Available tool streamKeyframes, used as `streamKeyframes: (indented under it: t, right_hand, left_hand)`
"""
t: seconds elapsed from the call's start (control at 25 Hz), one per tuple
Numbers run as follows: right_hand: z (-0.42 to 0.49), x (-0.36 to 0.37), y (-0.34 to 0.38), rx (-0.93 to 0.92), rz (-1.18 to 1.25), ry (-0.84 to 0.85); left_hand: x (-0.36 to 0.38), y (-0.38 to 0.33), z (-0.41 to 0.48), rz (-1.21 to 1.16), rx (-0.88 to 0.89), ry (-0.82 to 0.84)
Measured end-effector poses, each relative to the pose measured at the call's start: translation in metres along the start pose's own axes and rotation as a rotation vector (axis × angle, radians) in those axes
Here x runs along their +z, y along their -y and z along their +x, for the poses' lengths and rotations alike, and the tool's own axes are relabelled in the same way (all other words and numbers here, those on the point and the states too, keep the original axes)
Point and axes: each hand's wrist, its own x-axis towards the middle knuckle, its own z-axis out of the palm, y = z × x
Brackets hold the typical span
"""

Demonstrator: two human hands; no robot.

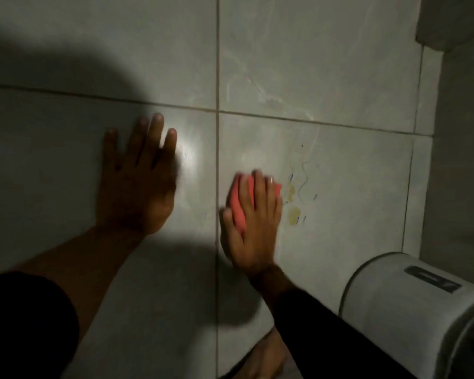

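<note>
My right hand (pixel 253 222) lies on a pink sponge (pixel 237 203) and presses it flat against the grey tiled surface (pixel 326 64); my fingers run over the sponge's top and my thumb sits at its left edge. Just right of the sponge are yellowish stains (pixel 294 214) and thin blue scribble marks (pixel 303 181) on the tile. My left hand (pixel 137 181) rests flat on the neighbouring tile to the left, fingers spread and straight, holding nothing. Much of the left hand is in shadow.
A white rounded appliance or bin (pixel 411 305) with a dark label stands at the lower right. A wall corner or ledge (pixel 454 28) rises along the right edge. A bare foot (pixel 266 359) shows at the bottom. Dark grout lines cross the tiles.
</note>
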Motion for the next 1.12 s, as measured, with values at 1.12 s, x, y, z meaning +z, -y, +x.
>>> streamKeyframes:
  t: [1.12]
  right_hand:
    - [-0.039,0.004,-0.080,0.290,0.151,-0.002]
  left_hand:
    - [0.000,0.001,0.003,-0.034,-0.004,0.124]
